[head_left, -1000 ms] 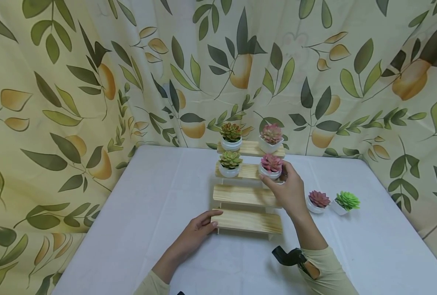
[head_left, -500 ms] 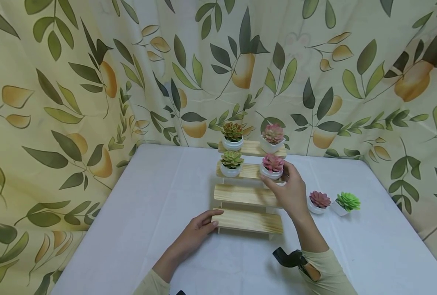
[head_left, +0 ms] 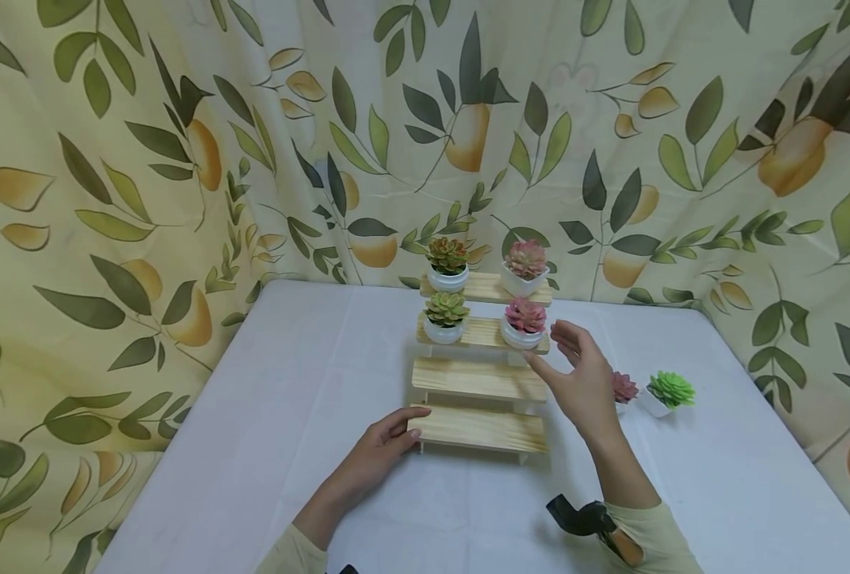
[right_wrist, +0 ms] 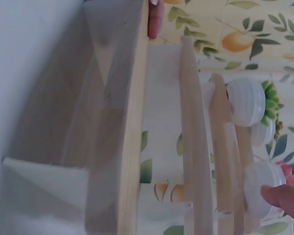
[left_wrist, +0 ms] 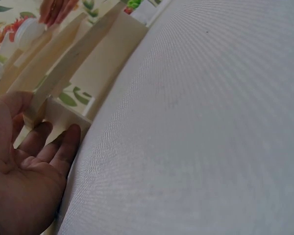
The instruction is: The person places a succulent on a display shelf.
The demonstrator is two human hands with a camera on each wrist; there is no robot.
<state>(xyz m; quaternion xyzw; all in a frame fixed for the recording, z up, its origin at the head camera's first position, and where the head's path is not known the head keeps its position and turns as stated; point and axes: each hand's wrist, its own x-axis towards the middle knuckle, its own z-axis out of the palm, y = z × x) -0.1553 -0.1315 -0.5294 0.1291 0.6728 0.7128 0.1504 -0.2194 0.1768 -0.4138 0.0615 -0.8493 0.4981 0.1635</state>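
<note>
A four-step wooden stand is in the middle of the head view. My left hand grips the left end of its lowest step; in the left wrist view the thumb lies above the board and the fingers below. At the right end of the second step from the back sits a pink succulent in a round white pot. My right hand is just right of it, fingers spread and holding nothing. A yellow-green succulent shares that step.
On the top step stand a red-green succulent and a pale pink succulent. To the right on the white tablecloth are a dark red succulent, partly behind my right hand, and a bright green succulent. A patterned curtain hangs behind.
My right hand has let go of the pink succulent's pot and moved right, its fingers spreading. The pot stays on its step, and my left hand keeps its hold on the stand.
</note>
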